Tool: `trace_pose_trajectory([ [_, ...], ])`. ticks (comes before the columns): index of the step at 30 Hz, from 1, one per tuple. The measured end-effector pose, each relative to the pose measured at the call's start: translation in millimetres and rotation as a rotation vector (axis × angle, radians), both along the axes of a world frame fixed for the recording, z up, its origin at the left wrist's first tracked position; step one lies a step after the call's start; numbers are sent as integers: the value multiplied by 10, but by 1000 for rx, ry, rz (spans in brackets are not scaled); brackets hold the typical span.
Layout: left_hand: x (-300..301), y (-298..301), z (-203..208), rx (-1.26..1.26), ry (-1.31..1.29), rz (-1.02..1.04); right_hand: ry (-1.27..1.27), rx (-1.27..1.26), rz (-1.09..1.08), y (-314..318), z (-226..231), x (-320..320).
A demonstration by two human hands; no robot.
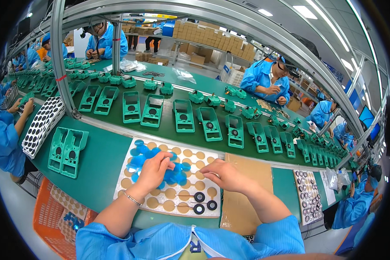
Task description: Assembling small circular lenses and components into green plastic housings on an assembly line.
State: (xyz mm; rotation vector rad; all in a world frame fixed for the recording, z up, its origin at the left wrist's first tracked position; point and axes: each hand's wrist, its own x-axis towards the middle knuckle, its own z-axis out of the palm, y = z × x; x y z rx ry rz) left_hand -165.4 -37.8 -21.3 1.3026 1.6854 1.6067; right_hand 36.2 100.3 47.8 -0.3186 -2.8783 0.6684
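Observation:
A white sheet with tan round stickers (pixel 170 193) lies on the bench before me. Loose translucent blue film discs (pixel 176 177) are heaped over its middle. My left hand (pixel 155 171) is closed above this heap, its thumb and fingers pressed together; whatever they may hold is hidden. At the sheet's right side my right hand (pixel 225 174) is closed too, fingertips pinched low over the tan circles, and I cannot make out anything between them. Several black rings (pixel 199 209) with pale centres sit on circles at the sheet's lower right corner.
Brown cardboard (pixel 242 208) lies under my right forearm. Two green plastic housings (pixel 68 151) stand left, near a white sheet of black discs (pixel 41 125). Beyond a metal rail, a belt carries rows of green housings (pixel 183 116). An orange crate (pixel 47 216) is lower left; co-workers (pixel 268 82) sit around.

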Motion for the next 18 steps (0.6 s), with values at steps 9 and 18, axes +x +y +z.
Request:
trace_pose_trajectory([
  [9, -52, -53, -4, -24, 637, 95, -3, 130, 15, -260, -85, 41],
  [18, 16, -118, 215, -14, 582, -21, -40, 206, 2, -363, -161, 106],
])
